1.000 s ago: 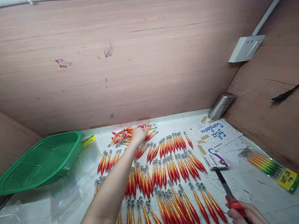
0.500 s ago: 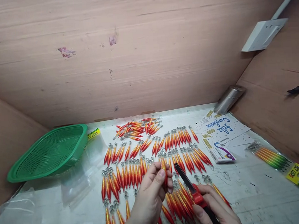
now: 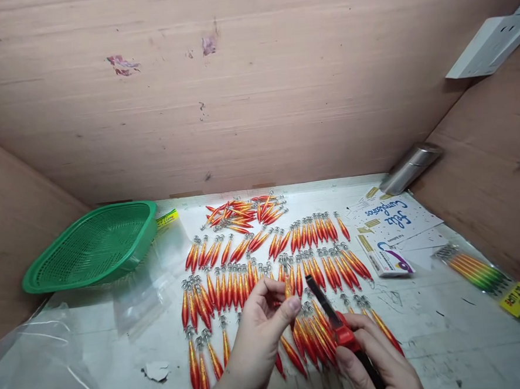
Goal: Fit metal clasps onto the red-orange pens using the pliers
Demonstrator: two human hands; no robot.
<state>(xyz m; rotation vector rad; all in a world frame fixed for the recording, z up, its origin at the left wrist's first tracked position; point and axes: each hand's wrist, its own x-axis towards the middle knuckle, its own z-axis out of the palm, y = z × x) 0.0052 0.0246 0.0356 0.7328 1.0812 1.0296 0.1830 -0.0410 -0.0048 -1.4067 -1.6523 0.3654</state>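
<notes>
Between the thumb and fingers of my left hand [image 3: 266,326] is an orange-red squid jig [image 3: 287,285], its wire hook crown pointing up and away. My right hand [image 3: 379,351] is wrapped round a slim red-and-black hand tool [image 3: 344,334] with a long flat black tip; its exact kind I cannot make out. That tip points up and left, close to the held jig but apart from it. Many more orange-red squid jigs [image 3: 233,287] lie in rough rows around and beyond both hands. A loose heap of the same jigs [image 3: 239,212] lies at the back.
At the left a green plastic basket [image 3: 91,246] stands beside clear plastic bags [image 3: 145,298]. To the right lie printed cards [image 3: 393,218], a small white box [image 3: 385,259] and a packet of lures [image 3: 485,277]. A metal flask [image 3: 410,169] leans in the back right corner.
The whole view has shifted slightly. My left hand's thumb has moved along the jig and sticks out more to the right. The right hand keeps its hold on the tool.
</notes>
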